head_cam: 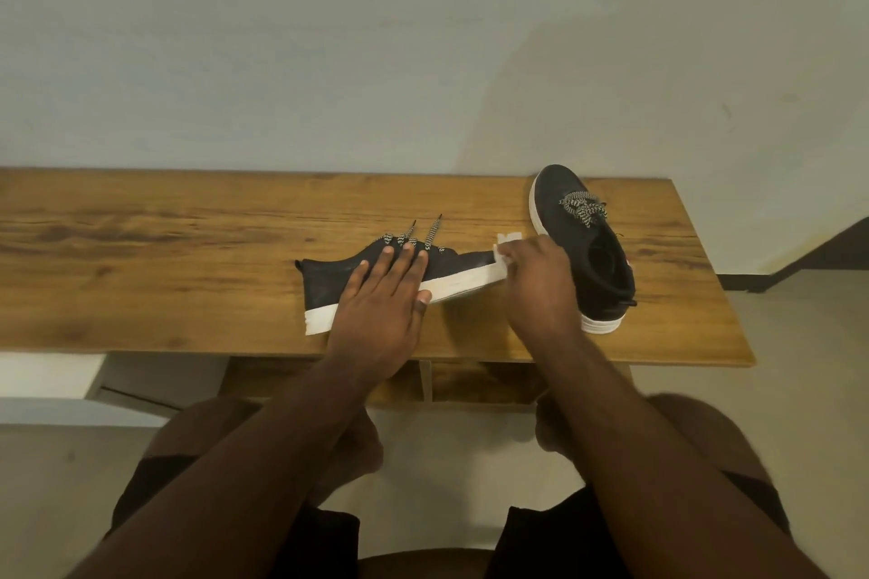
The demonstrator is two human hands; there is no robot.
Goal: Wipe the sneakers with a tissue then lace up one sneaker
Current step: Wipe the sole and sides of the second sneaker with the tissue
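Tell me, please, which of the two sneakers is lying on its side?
The left sneaker, pinned under the flat left hand, lies on its side with its white sole edge facing the camera. The right sneaker stands on its sole, opening upward.

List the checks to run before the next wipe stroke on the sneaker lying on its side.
1. Left hand presses flat on the near sneaker: ok.
2. Right hand holds the tissue at the toe: ok.
3. Tissue still clean enough: cannot tell.
4. Laces lie away from the sole being wiped: ok.
5. Second sneaker stands clear, upright on the table: ok.
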